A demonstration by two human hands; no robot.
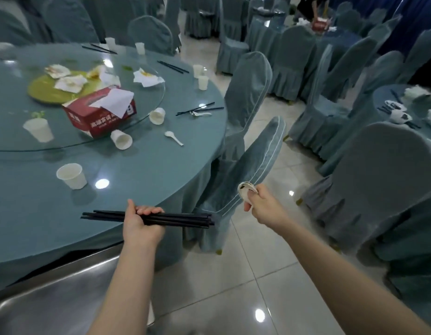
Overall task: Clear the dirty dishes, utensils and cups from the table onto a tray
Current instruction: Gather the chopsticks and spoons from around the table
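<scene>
Your left hand (139, 224) is gripping a bundle of black chopsticks (180, 218) level over the edge of the table (161, 170), fingers curled round them. Your right hand (262, 206) is pinching stacked white spoons (245, 189) beside a chair (255, 165). A red tissue box (98, 112) is showing a tissue; its white writing is unreadable.

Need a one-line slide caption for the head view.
Left hand grips black chopsticks, right hand holds white spoons beside the littered table.

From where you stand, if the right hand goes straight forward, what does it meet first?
Probably the tilted chair back: the right hand, holding white spoons, is just short of its piped edge. Depth is uncertain.
</scene>
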